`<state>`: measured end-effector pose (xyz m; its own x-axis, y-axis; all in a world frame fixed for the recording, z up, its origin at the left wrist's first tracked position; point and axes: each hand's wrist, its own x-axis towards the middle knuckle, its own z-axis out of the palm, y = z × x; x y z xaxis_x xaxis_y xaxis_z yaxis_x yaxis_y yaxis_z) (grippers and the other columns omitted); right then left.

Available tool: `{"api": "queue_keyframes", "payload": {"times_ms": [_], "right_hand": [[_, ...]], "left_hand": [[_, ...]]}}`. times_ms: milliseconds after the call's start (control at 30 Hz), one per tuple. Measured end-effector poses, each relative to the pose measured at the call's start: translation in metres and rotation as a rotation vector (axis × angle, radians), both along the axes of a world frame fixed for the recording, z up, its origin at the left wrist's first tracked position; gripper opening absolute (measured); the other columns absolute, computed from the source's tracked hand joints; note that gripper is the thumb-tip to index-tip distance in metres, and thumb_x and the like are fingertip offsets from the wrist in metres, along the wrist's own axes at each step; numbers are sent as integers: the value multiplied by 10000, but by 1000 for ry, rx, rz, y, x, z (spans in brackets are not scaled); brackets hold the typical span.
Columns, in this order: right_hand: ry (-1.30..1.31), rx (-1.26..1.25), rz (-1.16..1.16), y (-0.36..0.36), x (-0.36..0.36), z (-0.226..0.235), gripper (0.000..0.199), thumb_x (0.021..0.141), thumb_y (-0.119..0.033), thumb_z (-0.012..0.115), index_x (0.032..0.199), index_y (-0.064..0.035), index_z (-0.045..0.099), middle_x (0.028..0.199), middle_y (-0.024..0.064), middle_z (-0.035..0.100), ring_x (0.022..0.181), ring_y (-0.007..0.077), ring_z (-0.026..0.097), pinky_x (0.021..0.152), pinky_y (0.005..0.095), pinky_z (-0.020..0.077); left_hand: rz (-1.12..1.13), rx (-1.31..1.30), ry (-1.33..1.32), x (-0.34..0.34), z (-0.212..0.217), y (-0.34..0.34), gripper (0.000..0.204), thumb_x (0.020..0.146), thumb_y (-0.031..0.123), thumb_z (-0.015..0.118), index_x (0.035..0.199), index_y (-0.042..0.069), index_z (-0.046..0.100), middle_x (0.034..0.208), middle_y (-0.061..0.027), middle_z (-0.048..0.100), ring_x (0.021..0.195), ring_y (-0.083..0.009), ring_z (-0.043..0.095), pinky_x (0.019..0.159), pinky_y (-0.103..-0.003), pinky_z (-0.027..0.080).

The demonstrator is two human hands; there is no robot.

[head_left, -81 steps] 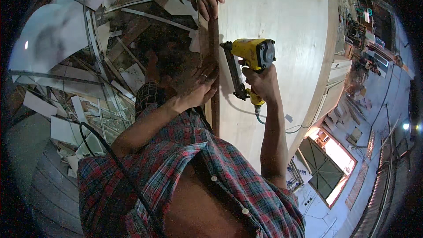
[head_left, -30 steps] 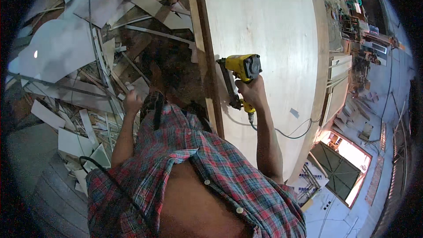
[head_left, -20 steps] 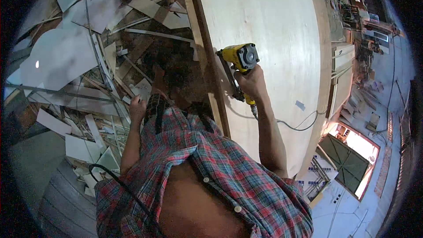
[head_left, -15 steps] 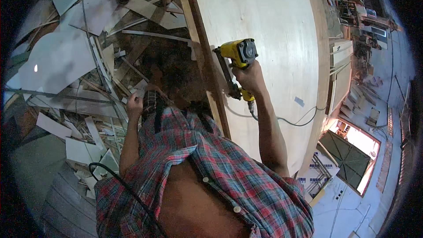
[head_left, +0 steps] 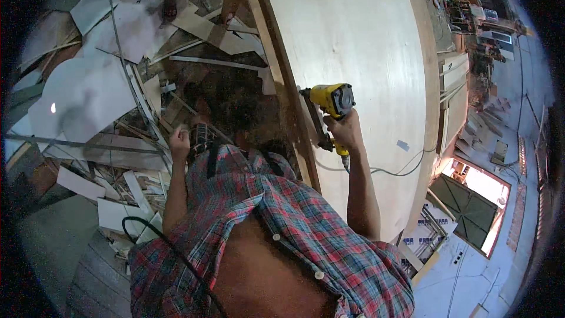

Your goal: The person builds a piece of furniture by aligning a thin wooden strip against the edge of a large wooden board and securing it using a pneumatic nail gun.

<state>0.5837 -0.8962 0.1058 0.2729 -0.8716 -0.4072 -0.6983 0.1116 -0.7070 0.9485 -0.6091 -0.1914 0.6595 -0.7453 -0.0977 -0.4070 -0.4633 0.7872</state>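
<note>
Beside the dark wooden edge strip [head_left: 286, 91] of a large pale plywood panel [head_left: 353, 53], the right hand [head_left: 344, 131] is raised with the forearm nearly upright, its fingers wrapped fully round the grip of a yellow nail gun [head_left: 329, 109]. The gun's dark nose points left against the strip, and a thin hose [head_left: 388, 171] trails from below the grip across the panel. The left hand [head_left: 179, 139] is lifted at chest height, curled into a loose fist close to the checked shirt [head_left: 282, 224]; whether it pinches anything is hard to tell.

Compared with half a second ago, the gun sits at nearly the same spot on the strip and the left hand has hardly shifted. Nearly three seconds back, that hand was pressed against the strip itself.

Left of the strip the floor is crowded with white board offcuts [head_left: 88, 91] and slats, leaving little free room there, while the panel face to the right lies open.
</note>
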Motion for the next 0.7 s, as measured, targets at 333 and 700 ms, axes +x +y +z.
{"api": "queue_keyframes", "payload": {"times_ms": [333,700], "right_hand": [[62,1,-42,-90,101,8,254,774,-131,663,991,-3,697,706,38,638,591,114,589,542,286,486],[-113,75,-41,-146,142,11,182,801,-140,684,912,3,674,696,34,638,554,103,565,497,265,459]], "left_hand": [[-50,-63,214,152,46,-127,499,1004,351,540,1376,20,513,1390,-204,510,1245,-308,542,1007,-415,473],[-272,-230,175,115,137,-320,538,972,349,575,1388,17,496,1350,-196,562,1239,-317,552,1031,-427,433]]}}
